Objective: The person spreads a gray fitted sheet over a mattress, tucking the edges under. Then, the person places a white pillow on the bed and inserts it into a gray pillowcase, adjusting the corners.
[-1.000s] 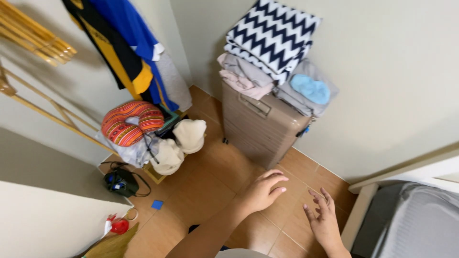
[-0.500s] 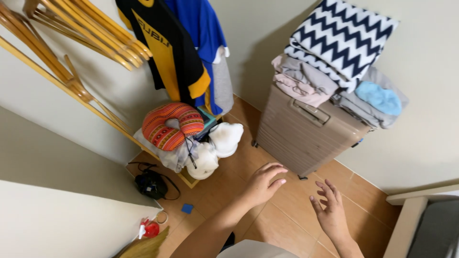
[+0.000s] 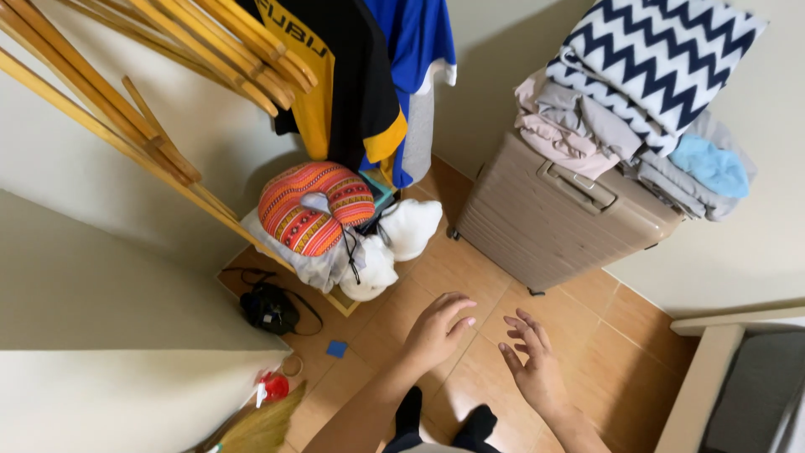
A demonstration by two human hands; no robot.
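My left hand (image 3: pixel 438 329) hangs over the tiled floor with its fingers loosely curled and nothing in it. My right hand (image 3: pixel 533 366) is beside it, palm turned inward, fingers spread, also holding nothing. Both are nearest the beige hard-shell suitcase (image 3: pixel 549 223), which stands ahead of them and carries a stack of folded clothes topped by a dark blue and white zigzag blanket (image 3: pixel 662 54). To the left of my hands lies a striped orange neck pillow (image 3: pixel 314 207) on a grey bundle, with white plush slippers (image 3: pixel 394 243) next to it.
A wooden rack (image 3: pixel 142 92) leans at upper left with a black-and-yellow shirt (image 3: pixel 344 75) and a blue one hanging. A black device with a cable (image 3: pixel 268 309), a small blue square (image 3: pixel 336 348), a red spray bottle (image 3: pixel 273 387) and a broom (image 3: pixel 260 428) lie at lower left. A grey mattress (image 3: pixel 759 394) is at lower right.
The view has swung so the suitcase and rack shifted right and lower. Both hands stay out in front, empty, with the left fingers curling slightly more.
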